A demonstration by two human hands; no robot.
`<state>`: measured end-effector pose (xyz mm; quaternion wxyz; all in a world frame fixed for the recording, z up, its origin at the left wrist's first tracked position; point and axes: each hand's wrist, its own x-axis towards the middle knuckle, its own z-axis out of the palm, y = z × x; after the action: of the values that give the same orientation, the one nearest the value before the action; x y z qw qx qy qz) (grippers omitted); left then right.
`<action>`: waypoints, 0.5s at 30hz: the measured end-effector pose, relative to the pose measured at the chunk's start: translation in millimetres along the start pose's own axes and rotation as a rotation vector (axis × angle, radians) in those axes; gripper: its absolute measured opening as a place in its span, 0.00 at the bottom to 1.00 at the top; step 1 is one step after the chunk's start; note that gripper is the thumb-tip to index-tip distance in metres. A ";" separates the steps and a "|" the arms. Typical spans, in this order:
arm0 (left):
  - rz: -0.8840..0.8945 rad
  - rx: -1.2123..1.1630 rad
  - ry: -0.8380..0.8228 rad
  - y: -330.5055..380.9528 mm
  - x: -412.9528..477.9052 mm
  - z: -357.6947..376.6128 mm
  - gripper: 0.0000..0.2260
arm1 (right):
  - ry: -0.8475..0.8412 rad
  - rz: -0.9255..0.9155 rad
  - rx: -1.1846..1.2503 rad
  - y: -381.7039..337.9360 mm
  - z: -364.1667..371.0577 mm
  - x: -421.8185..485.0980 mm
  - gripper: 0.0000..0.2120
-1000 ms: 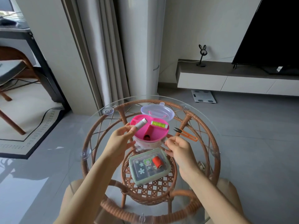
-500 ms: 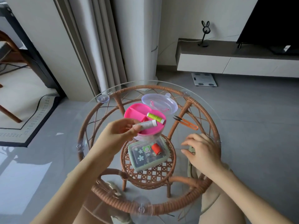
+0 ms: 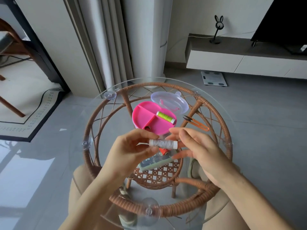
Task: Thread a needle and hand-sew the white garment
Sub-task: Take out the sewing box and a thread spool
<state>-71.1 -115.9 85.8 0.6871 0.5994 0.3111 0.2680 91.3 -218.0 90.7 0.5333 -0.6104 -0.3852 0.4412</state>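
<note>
- One white thread spool (image 3: 163, 144), wound pale grey-white, lies horizontal above the glass table (image 3: 116, 95), in front of the pink box (image 3: 146, 117).
- Left hand (image 3: 131, 150) pinches its left end.
- Right hand (image 3: 197, 146) is loosely spread at its right end.

Thread spool (image 3: 163, 144): pale grey. Divided tray (image 3: 144, 116): bright pink; its lid (image 3: 169, 101) clear. Second spool (image 3: 165, 117): lime green, white ends. Thread snips (image 3: 200, 125): orange handles, black blades. Case (image 3: 154, 164): pale green. Desk frame (image 3: 179, 210): brown rattan, lattice-woven shelf.
</note>
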 end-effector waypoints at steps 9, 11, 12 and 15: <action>-0.022 -0.059 -0.034 -3.0 -19.1 -0.4 0.13 | -0.008 -0.040 -0.141 1.1 7.9 -23.8 0.16; -0.033 -0.083 -0.039 -2.5 -22.3 0.0 0.13 | -0.007 -0.053 -0.119 -0.1 7.1 -27.6 0.17; -0.040 -0.104 -0.041 -2.6 -23.0 0.2 0.12 | -0.002 -0.061 -0.102 0.9 6.6 -28.5 0.17; -0.093 -0.204 -0.061 -2.0 -24.7 2.9 0.09 | 0.015 -0.025 0.001 3.8 5.2 -30.5 0.17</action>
<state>-85.4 -136.4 86.6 0.7654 0.5191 0.2887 0.2477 76.9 -245.6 90.6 0.5418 -0.6086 -0.3884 0.4302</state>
